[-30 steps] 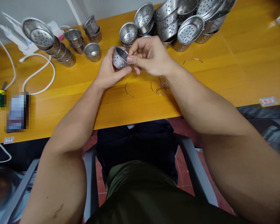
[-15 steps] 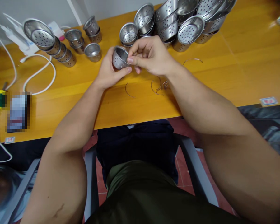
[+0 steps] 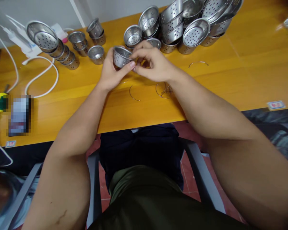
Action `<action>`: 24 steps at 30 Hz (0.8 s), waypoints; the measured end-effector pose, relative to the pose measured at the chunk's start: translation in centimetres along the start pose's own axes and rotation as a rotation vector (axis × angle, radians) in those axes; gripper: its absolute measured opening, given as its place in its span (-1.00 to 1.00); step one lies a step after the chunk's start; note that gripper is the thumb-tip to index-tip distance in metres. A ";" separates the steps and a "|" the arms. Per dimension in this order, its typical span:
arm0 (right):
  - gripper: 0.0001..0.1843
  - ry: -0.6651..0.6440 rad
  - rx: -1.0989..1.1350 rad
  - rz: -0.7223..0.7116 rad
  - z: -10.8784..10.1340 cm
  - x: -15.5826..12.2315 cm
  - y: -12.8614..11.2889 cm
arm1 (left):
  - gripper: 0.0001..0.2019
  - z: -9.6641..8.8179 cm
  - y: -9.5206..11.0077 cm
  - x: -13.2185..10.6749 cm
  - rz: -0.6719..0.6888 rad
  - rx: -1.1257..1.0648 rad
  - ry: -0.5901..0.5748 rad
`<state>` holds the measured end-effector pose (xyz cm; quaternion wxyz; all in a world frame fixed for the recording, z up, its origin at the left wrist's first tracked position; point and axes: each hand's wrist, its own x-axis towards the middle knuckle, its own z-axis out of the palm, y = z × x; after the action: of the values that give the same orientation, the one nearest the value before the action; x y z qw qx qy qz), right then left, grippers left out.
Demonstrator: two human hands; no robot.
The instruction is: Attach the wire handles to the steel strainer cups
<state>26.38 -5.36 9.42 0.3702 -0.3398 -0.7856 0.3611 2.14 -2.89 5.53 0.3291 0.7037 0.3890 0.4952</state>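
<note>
A small perforated metal cup [image 3: 121, 58] is gripped in my left hand [image 3: 111, 72], tilted, with the thumb along its near side. At the cup's right rim my right hand [image 3: 152, 62] has its thumb and fingers closed together. What the fingertips pinch there is hidden. On the table below lie thin bent wires: a single curved wire [image 3: 133, 95] under the cup and a small cluster of wires [image 3: 161, 92] by my right wrist. Another wire [image 3: 198, 62] lies farther right.
Stacked perforated cups [image 3: 172, 22] stand at the back right. To the left are a leaning cup stack [image 3: 59, 52] and a lone cup [image 3: 96, 55]. A white cable [image 3: 56, 80], a blurred phone-like object [image 3: 19, 115] and a yellow-green handled tool [image 3: 0, 102] lie at far left.
The cup has shifted slightly left and tipped in my left hand. My right hand has moved a little down, its fingers still at the rim.
</note>
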 end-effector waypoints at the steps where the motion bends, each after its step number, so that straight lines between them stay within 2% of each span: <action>1: -0.78 0.003 -0.001 -0.011 0.1 0.0 0.1 | 0.01 0.0 -0.2 0.0 -0.002 0.011 -0.007; 4: -0.82 0.017 -0.011 -0.062 -0.1 0.2 0.7 | 0.06 0.0 -0.7 0.0 0.003 0.003 0.006; 7: -0.81 0.056 -0.091 -0.068 -1.2 0.4 1.4 | 0.17 -0.2 -1.2 0.2 -0.040 -0.032 0.042; 12: -0.80 0.310 -0.291 -0.045 -4.6 0.7 3.0 | 0.01 -0.8 -2.4 0.8 -0.092 0.027 0.093; 14: -0.79 0.384 -0.343 -0.008 -5.6 0.9 3.7 | 0.01 -0.9 -3.0 1.2 -0.102 0.055 0.089; 18: -0.75 0.363 -0.417 0.071 -6.4 1.0 5.2 | 0.03 -0.9 -3.1 1.2 -0.118 0.067 0.104; 24: -0.76 0.339 -0.547 0.140 -5.9 1.3 6.4 | -0.12 -0.5 -1.5 0.5 -0.087 0.044 0.119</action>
<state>32.29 0.79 7.38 0.3648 -0.5351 -0.7554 0.0999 1.48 -1.73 4.63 0.3109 0.6627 0.4488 0.5125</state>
